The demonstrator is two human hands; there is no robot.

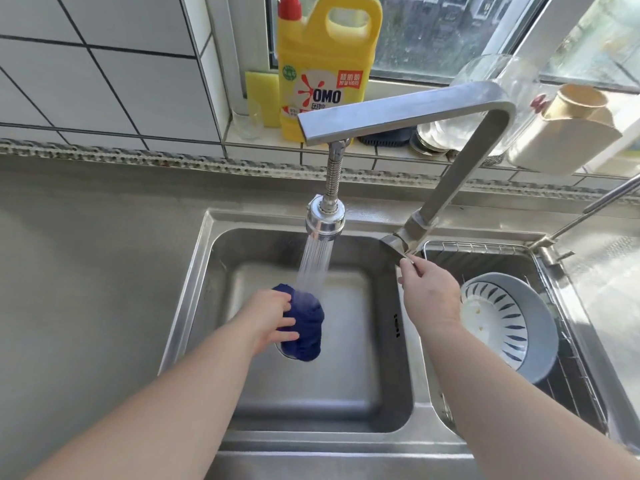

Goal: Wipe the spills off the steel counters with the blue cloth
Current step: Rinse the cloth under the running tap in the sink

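Observation:
My left hand [268, 318] grips the bunched dark blue cloth [306, 327] over the left sink basin [346, 393]. Water sprays from the faucet head [325, 221] straight onto the cloth. My right hand [427, 292] is at the base of the steel faucet [460, 168], its fingers pinching the flat steel lever [398, 249]. The steel counter [86, 271] stretches to the left of the sink; no spill is plainly visible on it.
The right basin holds a wire rack [571, 375] with a blue-and-white bowl [509, 323]. On the windowsill stand a yellow detergent jug [322, 71], a yellow sponge [261, 98], a glass jar [485, 98] and a beige container [568, 129]. White tiles cover the back wall.

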